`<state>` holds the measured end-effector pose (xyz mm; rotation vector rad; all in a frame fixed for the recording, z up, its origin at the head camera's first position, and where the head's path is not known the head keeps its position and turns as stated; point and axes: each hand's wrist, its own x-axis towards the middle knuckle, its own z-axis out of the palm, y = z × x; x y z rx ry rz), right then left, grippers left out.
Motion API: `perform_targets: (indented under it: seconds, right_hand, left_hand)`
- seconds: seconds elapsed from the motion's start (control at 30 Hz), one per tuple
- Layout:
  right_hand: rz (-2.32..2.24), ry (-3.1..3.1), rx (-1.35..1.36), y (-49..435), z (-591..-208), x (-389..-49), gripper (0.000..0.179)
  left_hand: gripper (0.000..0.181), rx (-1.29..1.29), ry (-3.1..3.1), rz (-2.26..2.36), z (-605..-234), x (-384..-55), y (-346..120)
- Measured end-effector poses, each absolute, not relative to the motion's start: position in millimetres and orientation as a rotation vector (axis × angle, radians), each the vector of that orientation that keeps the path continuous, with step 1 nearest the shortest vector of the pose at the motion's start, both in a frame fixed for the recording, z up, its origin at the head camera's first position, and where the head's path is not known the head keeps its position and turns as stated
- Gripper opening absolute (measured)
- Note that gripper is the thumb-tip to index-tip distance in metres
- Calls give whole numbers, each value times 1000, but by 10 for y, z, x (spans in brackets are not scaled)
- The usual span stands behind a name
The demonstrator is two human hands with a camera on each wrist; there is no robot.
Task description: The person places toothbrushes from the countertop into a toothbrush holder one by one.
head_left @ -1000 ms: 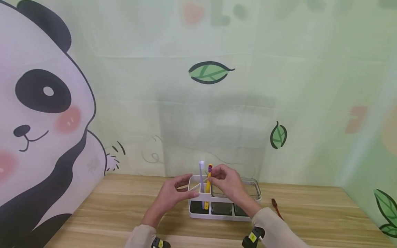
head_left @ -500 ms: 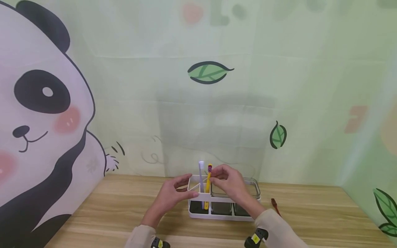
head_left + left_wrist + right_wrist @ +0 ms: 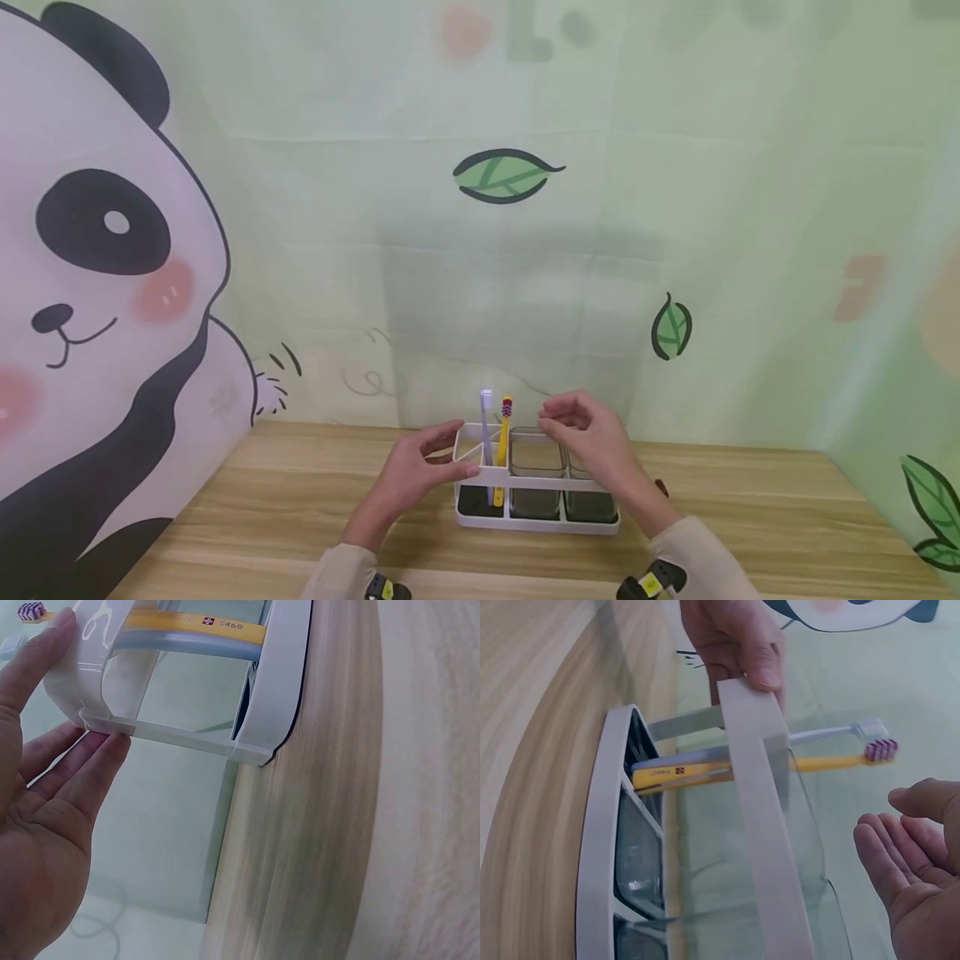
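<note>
A white toothbrush holder (image 3: 525, 482) stands on the table, its upper frame joined to a base with dark recesses. My left hand (image 3: 412, 467) grips the frame's left end; in the left wrist view the thumb (image 3: 52, 637) lies on the top face and the fingers press the edge. Upright in the left compartment are a yellow toothbrush (image 3: 503, 442) with purple-and-white bristles and a pale purple toothbrush (image 3: 486, 425). Over the clear cups (image 3: 537, 454), my right hand (image 3: 596, 433) is held with loosely bent fingers and holds nothing. The right wrist view shows it apart from the toothbrush heads.
A reddish-brown toothbrush (image 3: 662, 487) lies on the wooden table (image 3: 757, 525) to the right, mostly hidden behind the right forearm. Behind the table hangs a pale green backdrop (image 3: 315, 275) with a printed panda and leaves.
My right hand has let go of the yellow toothbrush and moved right, over the cups. The yellow toothbrush stays upright in the holder. My left hand keeps its place.
</note>
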<state>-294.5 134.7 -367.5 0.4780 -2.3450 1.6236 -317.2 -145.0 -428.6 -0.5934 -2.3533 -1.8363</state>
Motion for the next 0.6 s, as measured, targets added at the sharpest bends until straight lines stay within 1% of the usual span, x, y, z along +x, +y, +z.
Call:
perform_targets:
  seconds: [0.37, 0.6]
  right_hand:
    - [1673, -2262, 432, 1674, -3645, -2859, 29]
    - [1730, -2219, 368, 1926, -3675, -2776, 38]
  left_hand:
    - [72, -610, -2313, -1891, -4283, -3168, -1440]
    - [72, -613, -2315, -1880, -4284, -3166, -1439]
